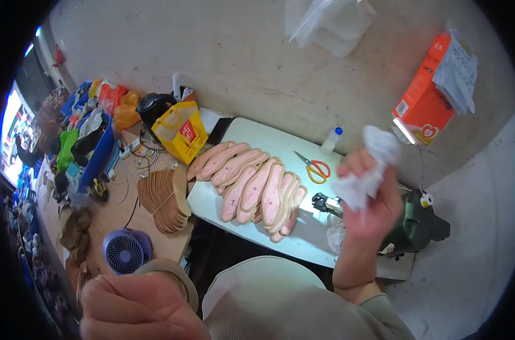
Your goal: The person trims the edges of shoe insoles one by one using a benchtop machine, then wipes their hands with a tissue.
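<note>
My right hand (373,198) is raised over the right end of the white table (257,131), blurred, its fingers closed on a crumpled white tissue (381,144). At the lower left, my left hand (138,309) is close to the camera with curled fingers; whatever it may hold is hidden. A fanned pile of pink insoles with tan edges (254,190) lies on the white table between the hands. Orange-handled scissors (317,171) and a clear bottle with a blue cap (331,140) lie and stand behind the pile.
A dark green sewing machine (419,224) stands at right. On the left brown table are a purple fan (127,251), stacked brown insoles (164,199), a yellow bag (181,131) and a blue crate (101,156). An orange box (424,90) is on the wall.
</note>
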{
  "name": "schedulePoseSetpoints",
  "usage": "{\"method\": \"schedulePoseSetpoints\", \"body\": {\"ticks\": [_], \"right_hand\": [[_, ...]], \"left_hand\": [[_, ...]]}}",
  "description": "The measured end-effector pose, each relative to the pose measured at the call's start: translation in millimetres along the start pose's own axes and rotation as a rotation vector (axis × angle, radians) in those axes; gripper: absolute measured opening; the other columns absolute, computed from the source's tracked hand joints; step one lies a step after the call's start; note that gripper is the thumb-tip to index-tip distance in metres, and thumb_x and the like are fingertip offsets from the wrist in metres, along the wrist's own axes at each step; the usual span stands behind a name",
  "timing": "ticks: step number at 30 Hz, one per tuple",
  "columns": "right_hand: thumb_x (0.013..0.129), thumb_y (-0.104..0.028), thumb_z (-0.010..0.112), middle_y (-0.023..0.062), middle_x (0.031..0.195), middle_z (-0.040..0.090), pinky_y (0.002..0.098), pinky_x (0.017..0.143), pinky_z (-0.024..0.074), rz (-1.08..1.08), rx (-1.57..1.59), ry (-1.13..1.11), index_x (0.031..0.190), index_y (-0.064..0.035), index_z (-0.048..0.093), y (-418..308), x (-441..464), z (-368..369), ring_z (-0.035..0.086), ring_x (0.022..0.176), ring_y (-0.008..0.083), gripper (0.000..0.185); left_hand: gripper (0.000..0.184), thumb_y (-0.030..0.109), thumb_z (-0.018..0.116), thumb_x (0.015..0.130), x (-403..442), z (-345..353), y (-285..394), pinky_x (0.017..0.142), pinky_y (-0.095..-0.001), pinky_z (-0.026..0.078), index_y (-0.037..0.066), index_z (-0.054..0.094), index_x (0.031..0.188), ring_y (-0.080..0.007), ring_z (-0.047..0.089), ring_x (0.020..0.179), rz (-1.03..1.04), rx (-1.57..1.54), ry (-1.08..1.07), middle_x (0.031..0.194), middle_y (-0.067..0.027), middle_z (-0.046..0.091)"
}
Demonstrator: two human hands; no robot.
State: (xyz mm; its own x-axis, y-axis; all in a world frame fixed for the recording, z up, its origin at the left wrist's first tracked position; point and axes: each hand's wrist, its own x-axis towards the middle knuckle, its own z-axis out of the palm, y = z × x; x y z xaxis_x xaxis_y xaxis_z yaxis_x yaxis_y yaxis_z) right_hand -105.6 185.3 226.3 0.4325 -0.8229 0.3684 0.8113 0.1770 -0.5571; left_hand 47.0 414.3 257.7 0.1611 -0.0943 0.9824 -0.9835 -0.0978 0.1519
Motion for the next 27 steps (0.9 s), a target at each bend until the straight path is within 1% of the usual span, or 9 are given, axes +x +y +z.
{"method": "schedulePoseSetpoints", "body": {"ticks": [2,5,9,14,17,18,21,23,27], "right_hand": [[0.092,-0.014,0.054,0.0126,0.099,0.057,0.0407,0.088,0.0437,0.044,0.015,-0.038,0.124,0.0002,0.048,9,11,-23,0.054,0.095,0.0236,0.036],[0.096,-0.01,0.051,0.0244,0.116,0.062,0.0436,0.098,0.0465,0.055,0.126,-0.114,0.129,0.0042,0.049,21,21,-35,0.062,0.109,0.0326,0.036],[0.096,-0.008,0.051,0.0214,0.118,0.062,0.0404,0.099,0.0453,0.088,0.039,-0.056,0.127,0.0041,0.052,22,24,-25,0.06,0.112,0.0302,0.034],[0.092,-0.004,0.057,0.0124,0.117,0.062,0.0349,0.093,0.0461,0.062,0.031,0.018,0.122,0.0018,0.057,44,26,-44,0.058,0.11,0.0226,0.031],[0.088,-0.001,0.06,0.0111,0.12,0.061,0.0362,0.095,0.0452,0.131,-0.118,-0.188,0.118,0.0045,0.059,51,14,-32,0.059,0.109,0.0219,0.031],[0.086,-0.005,0.063,0.0127,0.121,0.06,0.0364,0.095,0.0457,0.216,-0.244,-0.222,0.116,0.0059,0.059,52,8,-24,0.059,0.11,0.0242,0.032],[0.081,-0.009,0.07,0.0099,0.106,0.067,0.0337,0.092,0.0458,0.293,-0.599,-0.302,0.106,0.0046,0.066,54,5,-1,0.061,0.102,0.0185,0.028],[0.081,-0.002,0.067,0.0076,0.104,0.068,0.0316,0.086,0.0482,0.27,-0.711,-0.489,0.107,0.0025,0.067,48,10,11,0.062,0.097,0.0158,0.027],[0.08,0.002,0.066,0.0065,0.101,0.068,0.0312,0.086,0.0485,0.309,-0.48,-0.386,0.105,0.0015,0.066,57,0,7,0.063,0.098,0.0161,0.025]], "left_hand": [[0.025,0.014,0.042,0.1,50,12,9,0.043,-0.0286,0.03,0.009,0.042,0.125,-0.0151,0.042,0.05,0.279,-0.655,-0.182,0.086,-0.006,0.048],[0.023,0.014,0.043,0.1,50,14,14,0.043,-0.03,0.029,0.01,0.043,0.123,-0.0139,0.041,0.05,0.275,-0.747,-0.159,0.081,-0.0038,0.046],[0.025,0.012,0.05,0.097,50,8,13,0.047,-0.0318,0.041,0.01,0.049,0.122,-0.0193,0.054,0.058,0.289,-0.851,-0.132,0.087,-0.0065,0.056],[0.033,0.018,0.065,0.086,25,53,8,0.078,-0.0315,0.046,-0.002,0.059,0.111,-0.0234,0.06,0.09,-0.428,-1.081,-0.228,0.1,-0.0122,0.061],[0.083,0.018,0.078,0.078,3,92,-14,0.1,-0.0369,0.04,-0.003,0.029,0.142,-0.0281,0.049,0.12,-0.372,-0.713,-0.636,0.132,-0.0175,0.044],[0.076,0.014,0.074,0.079,-8,100,-15,0.104,-0.039,0.037,-0.003,0.032,0.141,-0.028,0.045,0.127,-0.463,-0.788,-0.62,0.14,-0.0186,0.042],[0.061,0.017,0.075,0.081,-2,90,-28,0.089,-0.0347,0.048,0.002,0.047,0.133,-0.0183,0.057,0.103,-0.462,-0.799,-0.796,0.116,-0.0115,0.056],[0.069,0.019,0.074,0.081,7,69,-33,0.087,-0.0348,0.049,0.005,0.039,0.139,-0.0172,0.058,0.101,-0.685,-0.941,-0.93,0.122,-0.0108,0.053],[0.086,0.027,0.076,0.079,-12,56,-48,0.09,-0.0317,0.047,0.007,0.026,0.146,-0.0144,0.057,0.105,-0.873,-1.02,-0.805,0.129,-0.0092,0.048]]}}
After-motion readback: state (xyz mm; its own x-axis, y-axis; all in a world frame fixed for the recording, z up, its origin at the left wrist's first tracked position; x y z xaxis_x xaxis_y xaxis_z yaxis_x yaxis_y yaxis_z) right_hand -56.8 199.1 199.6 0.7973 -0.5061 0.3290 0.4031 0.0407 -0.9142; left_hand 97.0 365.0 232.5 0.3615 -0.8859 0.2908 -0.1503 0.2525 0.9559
